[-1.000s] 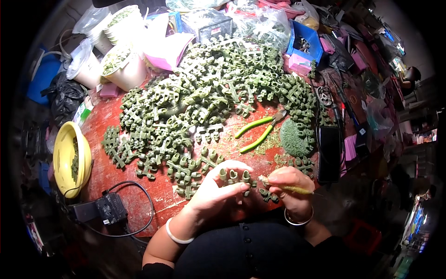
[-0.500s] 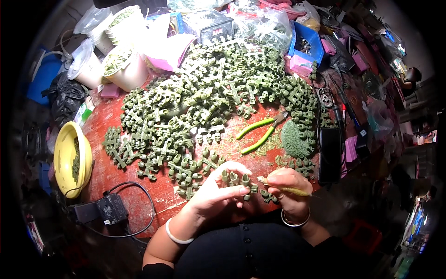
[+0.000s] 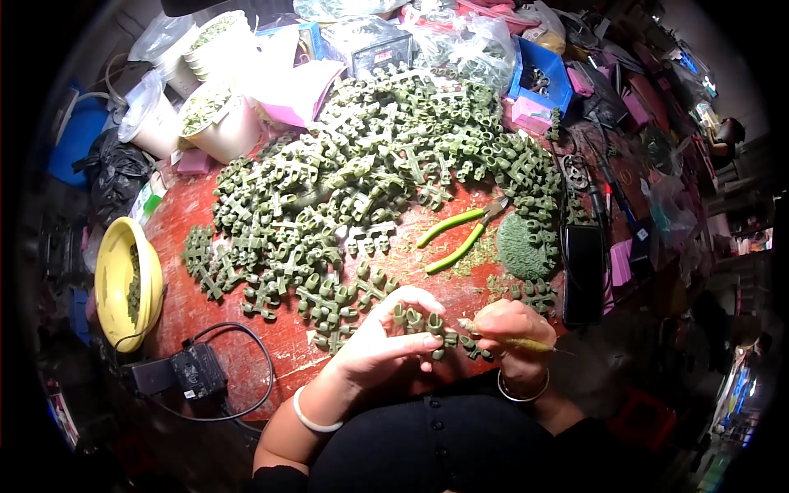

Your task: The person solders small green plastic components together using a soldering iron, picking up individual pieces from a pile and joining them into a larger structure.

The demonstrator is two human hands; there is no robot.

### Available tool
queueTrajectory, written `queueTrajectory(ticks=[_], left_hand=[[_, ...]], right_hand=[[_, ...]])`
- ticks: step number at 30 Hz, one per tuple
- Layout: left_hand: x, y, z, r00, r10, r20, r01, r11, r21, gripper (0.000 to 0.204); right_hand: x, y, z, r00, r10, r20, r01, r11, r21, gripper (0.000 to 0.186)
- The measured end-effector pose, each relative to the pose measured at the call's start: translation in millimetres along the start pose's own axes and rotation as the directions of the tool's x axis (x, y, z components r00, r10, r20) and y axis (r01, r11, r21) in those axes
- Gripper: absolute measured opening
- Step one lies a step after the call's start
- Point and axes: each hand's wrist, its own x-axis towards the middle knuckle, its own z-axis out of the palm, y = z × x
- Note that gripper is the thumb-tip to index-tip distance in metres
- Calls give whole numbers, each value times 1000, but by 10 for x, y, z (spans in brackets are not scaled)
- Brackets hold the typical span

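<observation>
Between the thumb and fingers of my left hand point(image 3: 386, 333) is a green wax piece point(image 3: 435, 324), a branched sprue with several small hollow cups. My right hand point(image 3: 511, 330) pinches a slim yellowish hand tool point(image 3: 526, 343); its front end is close to the right side of the wax piece, and whether they touch I cannot tell. Below, near the table's front edge, lies another small green piece point(image 3: 475, 348). A great heap of similar green pieces point(image 3: 353, 172) covers the table before my hands. Green-handled cutting pliers point(image 3: 457, 259) lie spread apart beyond my right hand.
On the red table point(image 3: 193, 283) a round green pad point(image 3: 524, 246) sits beside a black phone point(image 3: 583, 275). At left are a yellow basin point(image 3: 148, 283) and a black power adapter point(image 3: 197, 370) with a looped cable. White buckets point(image 3: 226, 131) and a blue bin point(image 3: 542, 76) stand at the back.
My right hand and its tool have shifted very slightly and tilted a little. The left hand keeps its hold on the wax piece, almost unmoved.
</observation>
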Motion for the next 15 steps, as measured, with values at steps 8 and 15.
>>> queueTrajectory(ticks=[8, 15], left_hand=[[9, 5, 0, 1000, 0, -5, 0, 1000, -9, 36], [26, -5, 52, 995, 76, -59, -69, 991, 119, 37]], right_hand=[[-32, 20, 34, 1000, 7, -15, -8, 994, -107, 22], [48, -82, 23, 999, -21, 37, 25, 994, -109, 22]])
